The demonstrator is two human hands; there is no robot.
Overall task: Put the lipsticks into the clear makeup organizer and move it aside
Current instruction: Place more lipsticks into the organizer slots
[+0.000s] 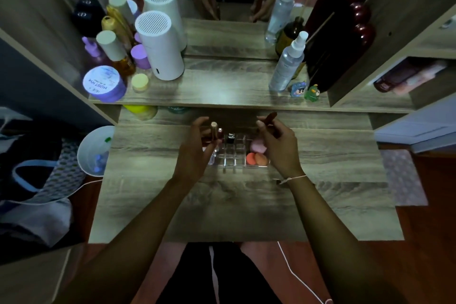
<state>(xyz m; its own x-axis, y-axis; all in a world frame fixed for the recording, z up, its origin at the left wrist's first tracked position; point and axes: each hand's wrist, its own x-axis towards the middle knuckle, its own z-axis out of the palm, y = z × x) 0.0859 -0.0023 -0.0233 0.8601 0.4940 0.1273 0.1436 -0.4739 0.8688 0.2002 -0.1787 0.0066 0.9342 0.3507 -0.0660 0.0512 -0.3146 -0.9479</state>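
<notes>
The clear makeup organizer (234, 158) sits in the middle of the wooden table, a grid of small cells, partly hidden behind my hands. A black-capped lipstick (231, 138) stands in a back cell. Pink and orange sponges (257, 154) lie in its right side. My left hand (197, 148) holds a gold lipstick (213, 131) upright above the organizer's left edge. My right hand (278, 145) is raised over the right side, pinching a dark red lipstick (269, 117) that points up and away.
A shelf behind holds a white cylinder device (160, 47), a purple jar (103, 84), bottles, a spray bottle (287, 64) and small figurines (306, 91). A mirror stands at the back. A white bin (95, 150) is left of the table; a white cable (296, 276) trails below.
</notes>
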